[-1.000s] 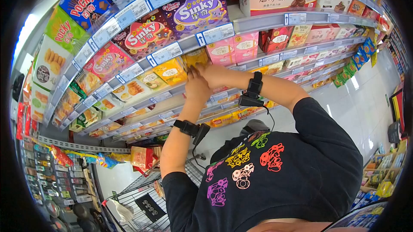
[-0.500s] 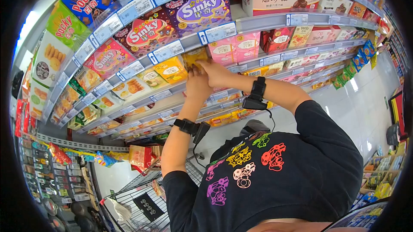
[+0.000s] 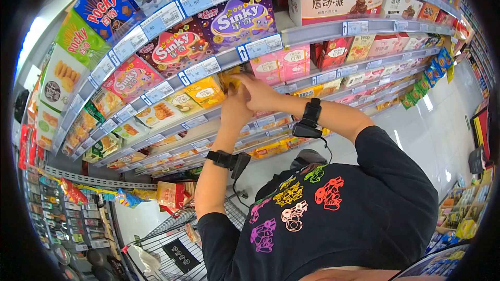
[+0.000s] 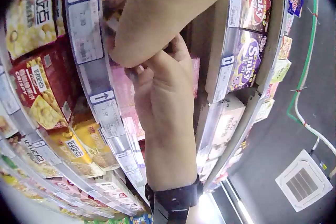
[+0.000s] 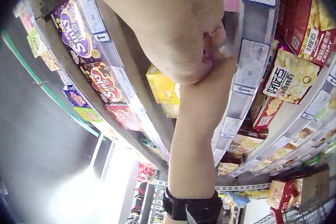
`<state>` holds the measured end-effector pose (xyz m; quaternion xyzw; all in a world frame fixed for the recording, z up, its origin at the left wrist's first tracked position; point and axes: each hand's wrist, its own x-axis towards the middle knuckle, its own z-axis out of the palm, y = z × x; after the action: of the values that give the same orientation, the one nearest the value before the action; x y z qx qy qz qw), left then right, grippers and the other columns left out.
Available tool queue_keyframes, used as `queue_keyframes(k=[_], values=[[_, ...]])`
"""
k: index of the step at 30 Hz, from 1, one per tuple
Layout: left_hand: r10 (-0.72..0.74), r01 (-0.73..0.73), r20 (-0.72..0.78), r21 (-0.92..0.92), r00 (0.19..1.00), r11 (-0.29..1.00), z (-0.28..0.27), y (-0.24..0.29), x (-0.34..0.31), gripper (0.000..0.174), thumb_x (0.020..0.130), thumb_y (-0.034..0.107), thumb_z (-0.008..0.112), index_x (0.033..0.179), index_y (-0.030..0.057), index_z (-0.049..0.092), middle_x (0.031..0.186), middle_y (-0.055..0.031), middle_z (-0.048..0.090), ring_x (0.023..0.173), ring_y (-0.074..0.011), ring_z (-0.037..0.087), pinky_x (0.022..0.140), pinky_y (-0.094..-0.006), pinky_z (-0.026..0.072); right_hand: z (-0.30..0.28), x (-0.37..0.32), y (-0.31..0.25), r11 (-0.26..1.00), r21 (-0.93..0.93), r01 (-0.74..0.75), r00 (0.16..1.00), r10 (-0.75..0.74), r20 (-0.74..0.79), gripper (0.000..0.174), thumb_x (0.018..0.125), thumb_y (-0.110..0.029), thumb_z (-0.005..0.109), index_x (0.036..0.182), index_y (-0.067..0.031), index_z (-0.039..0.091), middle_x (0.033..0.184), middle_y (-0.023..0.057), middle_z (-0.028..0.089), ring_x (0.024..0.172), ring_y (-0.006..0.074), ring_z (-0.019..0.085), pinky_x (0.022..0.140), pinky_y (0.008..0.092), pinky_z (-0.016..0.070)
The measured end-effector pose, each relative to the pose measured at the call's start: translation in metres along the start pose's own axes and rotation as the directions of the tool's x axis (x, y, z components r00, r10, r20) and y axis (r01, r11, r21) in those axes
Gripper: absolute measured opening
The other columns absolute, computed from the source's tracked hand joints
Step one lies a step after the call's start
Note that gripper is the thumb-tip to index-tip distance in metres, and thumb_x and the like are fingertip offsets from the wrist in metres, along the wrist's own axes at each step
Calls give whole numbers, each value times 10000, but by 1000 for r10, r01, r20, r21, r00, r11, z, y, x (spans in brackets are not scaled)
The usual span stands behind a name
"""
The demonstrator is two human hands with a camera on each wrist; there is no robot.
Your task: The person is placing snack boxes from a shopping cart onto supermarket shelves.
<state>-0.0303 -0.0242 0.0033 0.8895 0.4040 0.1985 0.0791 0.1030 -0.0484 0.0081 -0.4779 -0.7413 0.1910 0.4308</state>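
Observation:
In the head view both hands meet at a dark-yellow snack box on a middle shelf. My left hand reaches up from below, its fingertips at the lower part of that box. From the right comes my right hand, crossing close over the left, with its index finger lying along the box's front. The wrist views are blocked by forearms and the backs of the hands; I cannot tell how the fingers hold the box. A brighter yellow box stands just left of it, and pink boxes just right.
Above the hands runs a shelf edge with price tags, with purple and red Sinky boxes over it. A wire shopping cart stands at lower left. Snack bags hang at the shelf's right end.
My left fingers, laid over the box front earlier, now show less, beneath the right hand. The right hand's index finger and thumb look more spread. The neighbouring boxes keep their places.

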Motion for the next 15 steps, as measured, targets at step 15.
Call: queue_keyframes(k=[15], values=[[172, -157, -49, 224, 984, 962, 12, -6, -4, 553, 745, 202, 596, 1250, 40, 439, 1221, -181, 485, 1152, -445, 385, 854, -431, 458, -2, -2, -21, 902, -431, 8, 982, 75, 176, 745, 682, -43, 567, 1361, -101, 265, 1352, 262, 290, 1051, 397, 521, 815, 438, 474]])
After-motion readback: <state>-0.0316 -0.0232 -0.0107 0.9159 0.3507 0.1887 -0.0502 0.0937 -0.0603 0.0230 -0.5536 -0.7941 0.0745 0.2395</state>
